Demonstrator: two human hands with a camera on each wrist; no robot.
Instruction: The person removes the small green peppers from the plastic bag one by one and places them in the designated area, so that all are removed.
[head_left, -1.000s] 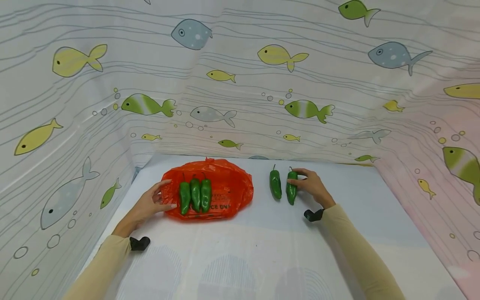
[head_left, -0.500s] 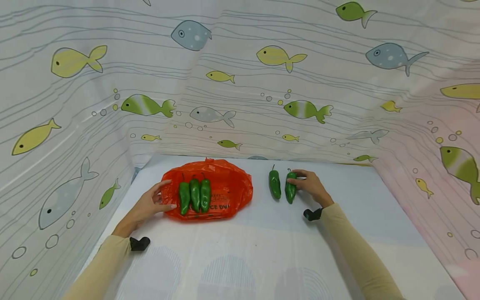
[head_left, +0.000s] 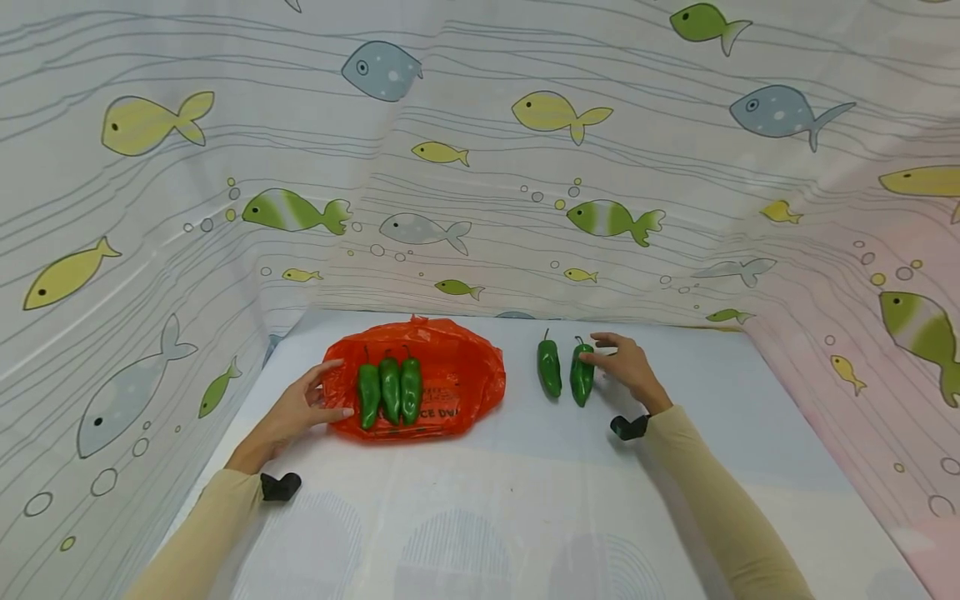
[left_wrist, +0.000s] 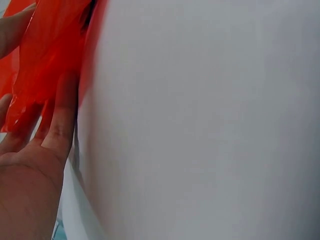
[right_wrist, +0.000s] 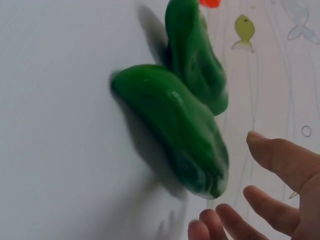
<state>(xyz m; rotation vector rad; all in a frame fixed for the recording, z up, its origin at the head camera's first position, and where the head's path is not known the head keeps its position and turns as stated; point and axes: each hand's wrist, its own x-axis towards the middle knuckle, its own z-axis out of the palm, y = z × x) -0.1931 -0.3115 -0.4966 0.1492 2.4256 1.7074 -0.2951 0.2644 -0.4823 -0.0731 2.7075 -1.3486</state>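
Observation:
At the left my left hand holds the side of a red plastic bag. In the left wrist view some fingers lie behind the thin plastic of the bag, with others in front. Three green peppers lie side by side in the bag. To the right, two more green peppers lie on the table: one pepper and another pepper beside my right hand. The right wrist view has the fingers spread apart beside the nearer pepper, not around it.
The white table runs back to a fish-patterned curtain, which also hangs at the left and right. A black wrist camera sits on the left wrist, another camera on the right.
My right hand has loosened from the rightmost pepper and drawn slightly right, its fingers spreading. That pepper stays on the table. The left hand and the bag have stayed put.

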